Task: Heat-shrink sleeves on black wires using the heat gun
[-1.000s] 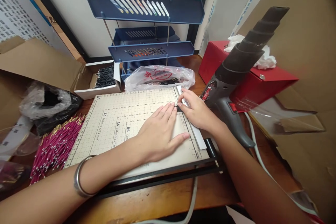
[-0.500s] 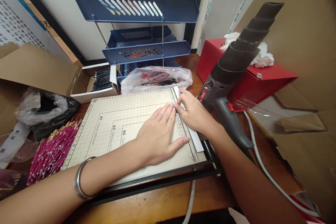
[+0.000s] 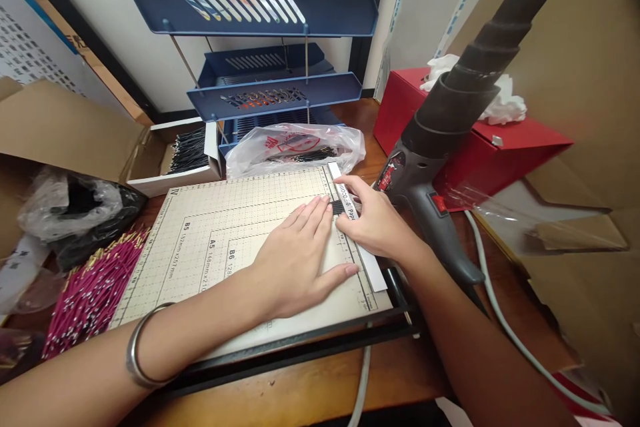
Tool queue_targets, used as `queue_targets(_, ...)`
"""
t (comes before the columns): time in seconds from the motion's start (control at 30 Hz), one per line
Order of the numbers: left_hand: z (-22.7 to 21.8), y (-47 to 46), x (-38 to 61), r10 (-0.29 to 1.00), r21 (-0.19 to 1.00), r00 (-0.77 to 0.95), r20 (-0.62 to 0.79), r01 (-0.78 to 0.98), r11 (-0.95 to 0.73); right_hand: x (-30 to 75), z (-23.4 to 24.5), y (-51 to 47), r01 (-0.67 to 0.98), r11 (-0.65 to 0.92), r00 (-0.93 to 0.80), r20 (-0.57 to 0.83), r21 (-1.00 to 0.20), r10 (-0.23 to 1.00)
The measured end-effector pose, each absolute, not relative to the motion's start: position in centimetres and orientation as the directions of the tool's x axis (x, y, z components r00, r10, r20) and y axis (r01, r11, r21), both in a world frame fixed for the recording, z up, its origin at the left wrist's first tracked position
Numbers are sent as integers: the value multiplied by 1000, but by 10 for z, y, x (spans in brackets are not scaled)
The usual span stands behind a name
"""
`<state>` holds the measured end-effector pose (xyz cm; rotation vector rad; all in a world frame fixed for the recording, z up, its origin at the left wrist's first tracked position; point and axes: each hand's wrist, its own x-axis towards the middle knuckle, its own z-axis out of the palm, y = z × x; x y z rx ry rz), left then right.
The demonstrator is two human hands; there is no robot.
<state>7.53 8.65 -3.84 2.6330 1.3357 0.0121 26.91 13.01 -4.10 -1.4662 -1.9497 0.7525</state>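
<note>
A paper trimmer [image 3: 200, 260] with a printed grid lies on the desk, a white strip [image 3: 371, 267] with lettering along its right edge. My left hand [image 3: 297, 253] lies flat on the board, fingers stretched out and thumb spread. Just past its fingertips, a small flat black piece [image 3: 338, 207] shows at the board's right edge; its kind is too small to tell. My right hand [image 3: 373, 217] is curved over the white strip beside this piece, thumb and index finger apart. Its other fingers are partly hidden.
A heat gun [image 3: 440, 140] stands close on the right, before a red tissue box [image 3: 525, 147]. Behind the trimmer are a plastic bag [image 3: 300, 147] and a blue tiered rack [image 3: 260, 3]. Magenta wires [image 3: 95, 287] and a box of black wires [image 3: 170, 177] are left.
My right thumb and index finger have parted from a pinch near the left fingertips, uncovering the black piece and the strip's lettering. My left hand stays flat on the board.
</note>
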Motion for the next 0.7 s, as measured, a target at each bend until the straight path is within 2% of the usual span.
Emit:
queue_targets(0.4, -38, 87, 74, 825, 264, 561, -63, 807, -528, 267, -43, 128, 636, 191, -187, 90, -748, 978)
queue_targets(0.7, -40, 87, 73, 821, 252, 570, -40, 801, -544, 265, -47, 129, 622, 181, -155, 106, -762, 982)
